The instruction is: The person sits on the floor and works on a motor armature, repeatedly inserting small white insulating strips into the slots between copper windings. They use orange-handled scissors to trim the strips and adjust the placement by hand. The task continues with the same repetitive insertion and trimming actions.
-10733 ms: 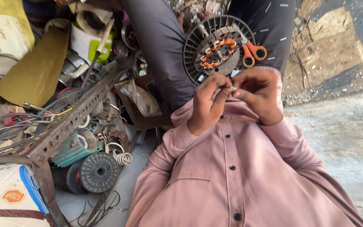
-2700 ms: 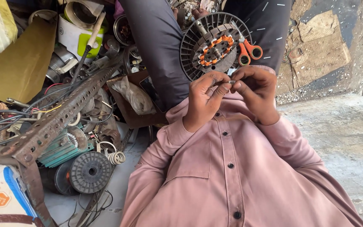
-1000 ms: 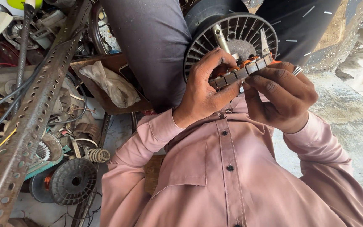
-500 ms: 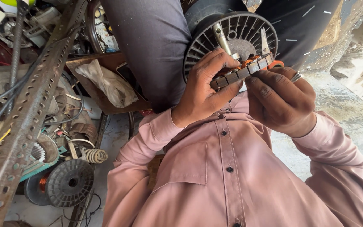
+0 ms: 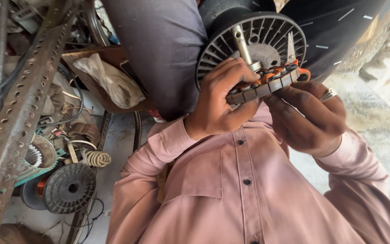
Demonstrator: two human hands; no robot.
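Note:
Both hands hold up a round metal stator ring [image 5: 267,86] with orange copper windings, seen edge-on in front of my pink shirt. My left hand [image 5: 220,101] grips its left side, fingers curled over the top. My right hand [image 5: 310,117], with a ring on one finger, supports its right side from below. Just behind it, a grey ribbed fan motor housing [image 5: 253,38] with a steel shaft [image 5: 241,43] rests between my dark-trousered legs. Orange-handled scissors [image 5: 294,56] poke up behind the stator.
A perforated metal angle bar [image 5: 19,122] runs diagonally at the left. Under it lie a grey ribbed motor cover [image 5: 68,187], a copper coil, a wire spring [image 5: 96,158] and loose wires. A crumpled cloth [image 5: 111,81] sits in a brown tray. Concrete floor [image 5: 380,135] at right.
Over the earlier frames the hands went from handling something small to lifting the stator off the housing. In the last second the stator stays held while the view drifts slightly.

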